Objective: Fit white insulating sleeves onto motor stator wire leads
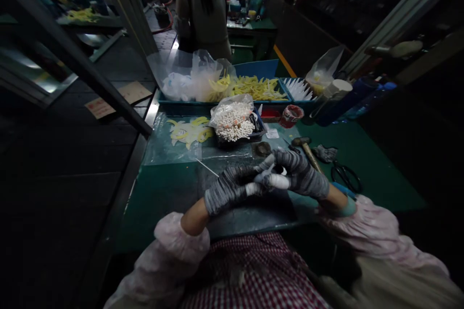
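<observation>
Both hands wear grey striped knit gloves with white wrapping on some fingers. My left hand and my right hand meet over the front of the table, fingers bent and closed together. Between the fingertips is a small whitish curved piece, mostly covered, so its kind does not show. A thin white stick lies just beyond my left hand. Behind the hands sits a small dark block. To the right of my right hand lie a hammer, a crumpled grey glove and black-handled scissors.
A dark tray holds a bag of white sticks. Yellow-and-white curved pieces lie on plastic sheeting at left. Blue bins at the back hold yellow and white pieces. A red-stained cup and bottles stand right. Another person stands beyond.
</observation>
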`<action>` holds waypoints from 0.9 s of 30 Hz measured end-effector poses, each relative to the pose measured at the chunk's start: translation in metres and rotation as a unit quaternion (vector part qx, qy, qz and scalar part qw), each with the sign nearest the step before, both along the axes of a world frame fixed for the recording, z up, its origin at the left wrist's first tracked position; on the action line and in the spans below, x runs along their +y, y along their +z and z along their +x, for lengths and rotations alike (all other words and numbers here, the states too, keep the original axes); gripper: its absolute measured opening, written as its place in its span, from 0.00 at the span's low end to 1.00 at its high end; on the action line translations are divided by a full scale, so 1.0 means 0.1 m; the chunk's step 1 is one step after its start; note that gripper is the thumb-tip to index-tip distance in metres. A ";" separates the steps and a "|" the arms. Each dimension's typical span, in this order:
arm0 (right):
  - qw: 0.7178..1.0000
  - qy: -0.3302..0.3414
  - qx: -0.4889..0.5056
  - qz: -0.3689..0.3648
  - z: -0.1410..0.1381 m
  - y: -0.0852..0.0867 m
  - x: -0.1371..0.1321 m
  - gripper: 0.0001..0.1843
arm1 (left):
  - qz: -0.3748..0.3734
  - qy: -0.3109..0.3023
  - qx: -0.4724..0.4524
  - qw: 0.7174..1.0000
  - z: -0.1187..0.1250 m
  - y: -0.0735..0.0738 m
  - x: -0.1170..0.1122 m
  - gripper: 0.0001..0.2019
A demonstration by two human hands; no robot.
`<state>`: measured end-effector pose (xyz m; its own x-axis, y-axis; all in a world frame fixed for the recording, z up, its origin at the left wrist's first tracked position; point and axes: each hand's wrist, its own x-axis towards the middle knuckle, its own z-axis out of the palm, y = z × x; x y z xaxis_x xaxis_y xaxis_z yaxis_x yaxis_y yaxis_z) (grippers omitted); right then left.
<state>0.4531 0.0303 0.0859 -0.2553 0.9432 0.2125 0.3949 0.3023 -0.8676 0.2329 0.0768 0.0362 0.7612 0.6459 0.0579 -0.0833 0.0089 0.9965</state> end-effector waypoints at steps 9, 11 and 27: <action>0.983 -0.148 -0.066 0.082 0.05 -0.20 -0.07 0.15 | 0.024 0.117 0.020 0.993 0.13 -0.12 -0.10 0.19; 0.982 -0.144 -0.068 0.098 0.03 -0.22 -0.11 0.10 | 0.023 0.121 0.024 0.992 0.14 -0.13 -0.12 0.18; 0.975 -0.105 -0.137 0.139 0.04 -0.22 -0.09 0.19 | 0.048 0.155 0.047 0.986 0.18 -0.21 -0.12 0.16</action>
<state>0.4570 0.0208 0.0638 -0.1452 0.8966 0.4183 0.6786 0.3980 -0.6174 0.2505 0.0644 0.0150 0.5338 0.8429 0.0681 0.0257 -0.0967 0.9950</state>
